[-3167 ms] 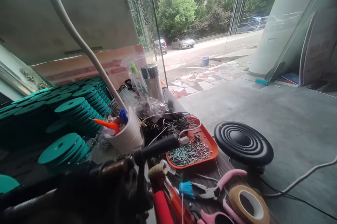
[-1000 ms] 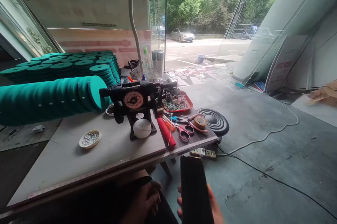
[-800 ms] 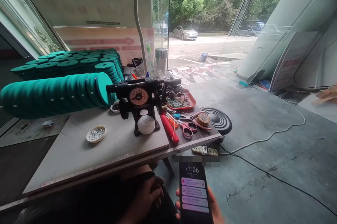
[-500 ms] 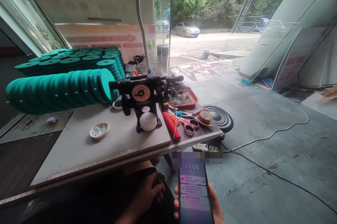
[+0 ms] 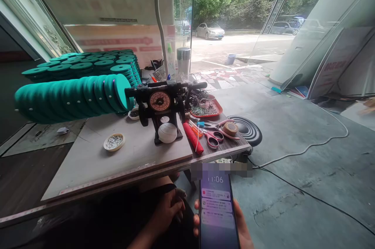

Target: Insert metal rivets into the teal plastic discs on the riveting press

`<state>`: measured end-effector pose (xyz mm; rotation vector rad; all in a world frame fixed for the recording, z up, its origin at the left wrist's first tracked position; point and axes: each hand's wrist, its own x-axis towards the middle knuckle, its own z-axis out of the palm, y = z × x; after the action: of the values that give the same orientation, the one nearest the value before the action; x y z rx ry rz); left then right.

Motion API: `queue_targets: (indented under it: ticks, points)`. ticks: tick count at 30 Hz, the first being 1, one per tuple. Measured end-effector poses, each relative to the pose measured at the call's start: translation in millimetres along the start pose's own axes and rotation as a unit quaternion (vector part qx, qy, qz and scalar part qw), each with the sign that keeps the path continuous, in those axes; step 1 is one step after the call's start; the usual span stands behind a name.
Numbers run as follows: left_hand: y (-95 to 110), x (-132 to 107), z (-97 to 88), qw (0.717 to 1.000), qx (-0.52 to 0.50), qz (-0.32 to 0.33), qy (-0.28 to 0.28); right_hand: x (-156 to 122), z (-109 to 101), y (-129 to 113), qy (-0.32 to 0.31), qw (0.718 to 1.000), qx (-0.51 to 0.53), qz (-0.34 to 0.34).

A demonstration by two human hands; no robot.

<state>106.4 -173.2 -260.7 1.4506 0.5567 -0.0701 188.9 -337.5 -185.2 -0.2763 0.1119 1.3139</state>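
My right hand (image 5: 241,223) holds a smartphone (image 5: 218,210) upright below the table edge. Its lit screen shows a clock and several notifications. Over dark clothing on my lap rests my left hand (image 5: 170,210), its fingers loosely curled, with nothing visible in them. On the table ahead stands a black hand-cranked winding machine (image 5: 159,102) with a round dial and a white ball-like piece (image 5: 167,133) at its base. A long row of teal foam discs (image 5: 67,98) with white-headed pins sits on its shaft. Neither hand touches the machine.
More teal discs (image 5: 79,67) are stacked behind. The table (image 5: 140,151) bears a small dish of pins (image 5: 114,142), a red roll (image 5: 193,138), scissors (image 5: 213,139), a tape roll (image 5: 230,128) and a red tray (image 5: 215,109) of small metal parts. Cables (image 5: 304,149) cross the floor at right.
The view has shifted slightly, so the table and machine appear a little farther right and higher. My right hand still holds the smartphone, and my left hand stays on my lap.
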Motion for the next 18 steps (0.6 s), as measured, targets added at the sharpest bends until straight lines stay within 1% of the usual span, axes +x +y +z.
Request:
queue_targets:
  ticks: [6,12,16,18]
  points:
    - [-1.5,1.1,0.8,1.000,-0.004,-0.004,0.005,-1.8,0.4,-0.9,0.006,1.000,-0.002,0.008]
    - [0.3,-0.2,1.0,1.000,-0.005,-0.007,0.006,-1.1,5.3,-1.8,-0.011,1.000,0.001,0.011]
    - [3.4,-1.6,1.5,1.000,-0.001,-0.009,0.008,-0.2,9.6,-2.4,-0.017,1.000,-0.004,-0.001]
    - [5.1,-1.8,1.8,1.000,0.001,-0.008,0.008,0.1,10.8,-2.3,-0.010,1.000,-0.006,-0.008]
